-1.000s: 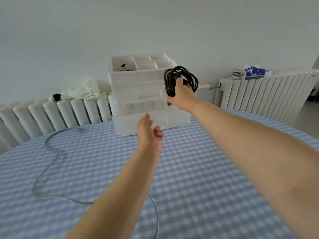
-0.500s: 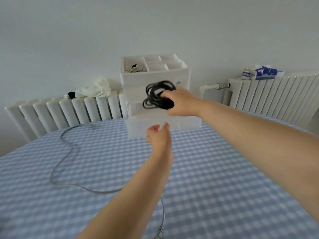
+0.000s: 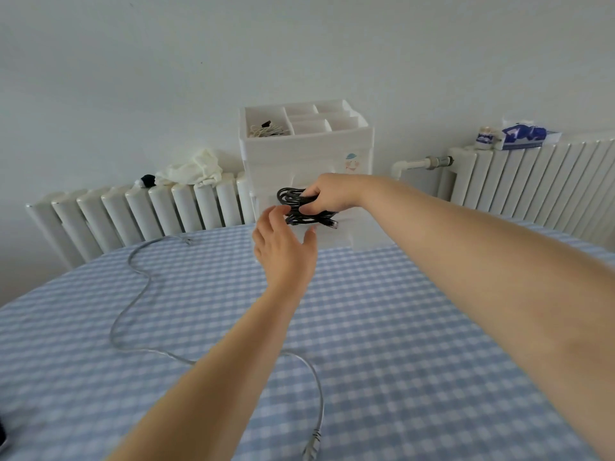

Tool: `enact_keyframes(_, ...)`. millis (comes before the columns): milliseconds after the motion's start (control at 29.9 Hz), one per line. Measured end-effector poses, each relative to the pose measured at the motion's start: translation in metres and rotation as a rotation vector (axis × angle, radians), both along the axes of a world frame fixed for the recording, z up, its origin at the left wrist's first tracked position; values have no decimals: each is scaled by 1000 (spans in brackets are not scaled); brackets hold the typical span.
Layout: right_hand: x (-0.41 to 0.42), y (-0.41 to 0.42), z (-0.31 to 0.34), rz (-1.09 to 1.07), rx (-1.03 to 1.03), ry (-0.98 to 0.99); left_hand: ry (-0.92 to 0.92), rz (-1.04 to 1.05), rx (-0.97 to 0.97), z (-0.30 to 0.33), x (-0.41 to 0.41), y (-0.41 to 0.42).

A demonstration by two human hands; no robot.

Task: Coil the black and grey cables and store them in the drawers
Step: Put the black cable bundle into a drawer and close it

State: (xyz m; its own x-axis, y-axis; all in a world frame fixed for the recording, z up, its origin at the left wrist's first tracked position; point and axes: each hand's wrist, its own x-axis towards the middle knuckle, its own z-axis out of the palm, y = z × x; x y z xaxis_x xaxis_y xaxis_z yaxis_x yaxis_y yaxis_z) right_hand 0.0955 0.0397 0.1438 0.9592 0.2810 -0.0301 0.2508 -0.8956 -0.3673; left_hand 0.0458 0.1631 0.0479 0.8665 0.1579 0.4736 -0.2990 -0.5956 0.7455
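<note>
Head view shows me my right hand (image 3: 332, 194) has brought the coiled black cable (image 3: 301, 207) it grips down to the drawers (image 3: 306, 154), my left hand (image 3: 283, 251) spread wide reaching there, so storing comes next.

Matt white plastic drawer unit (image 3: 307, 161), seemingly woven checked tablecloth (image 3: 399, 327), smooth rubbery black cable (image 3: 296, 207).

Home room: checked tablecloth (image 3: 382, 327) on table, white radiators (image 3: 149, 211) along wall, cloth (image 3: 193, 168) drying on top.
</note>
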Motion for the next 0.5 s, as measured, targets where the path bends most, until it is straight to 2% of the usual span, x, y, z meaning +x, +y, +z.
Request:
enact_keyframes(100, 1, 2, -1, 23, -53, -24, -10, 11, 220, -3, 7, 6)
enact_keyframes(234, -3, 2, 8, 30, -252, -3, -145, 49, 534, -10, 14, 13)
enact_keyframes(368, -10, -9, 18, 23, -342, 69, -225, 37, 700, -4, 25, 19)
enact_keyframes(501, -13, -9, 15, 47, -387, -3, -164, -101, 813, 12, 38, 20)
